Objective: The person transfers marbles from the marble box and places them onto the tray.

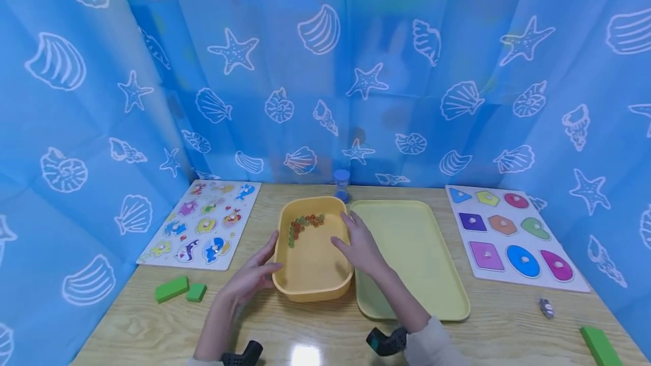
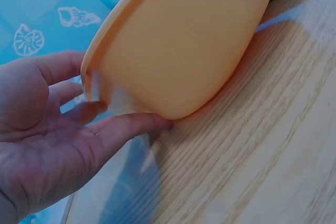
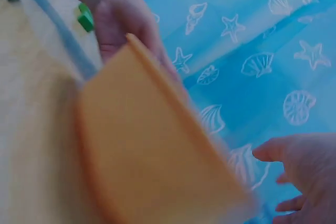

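An orange-yellow plastic tub (image 1: pixel 311 267) stands on the table, with small red and green beads (image 1: pixel 300 225) along its far left inside. At the tub's left side is my left hand (image 1: pixel 252 271), its fingers fairly straight. The left wrist view shows that hand's thumb (image 2: pixel 142 121) touching the tub's lower edge and the other fingers beside the rim. My right hand (image 1: pixel 360 244) is spread at the right rim, its thumb over the inside. In the right wrist view its fingers (image 3: pixel 294 203) are loosely bent with nothing between them.
A pale yellow tray (image 1: pixel 412 258) lies right of the tub, under my right forearm. Peg puzzle boards stand left (image 1: pixel 198 225) and right (image 1: pixel 513 236). A blue sand timer (image 1: pixel 342 184) is behind. Green blocks (image 1: pixel 172 289) and a small grey toy (image 1: pixel 546 308) lie nearer.
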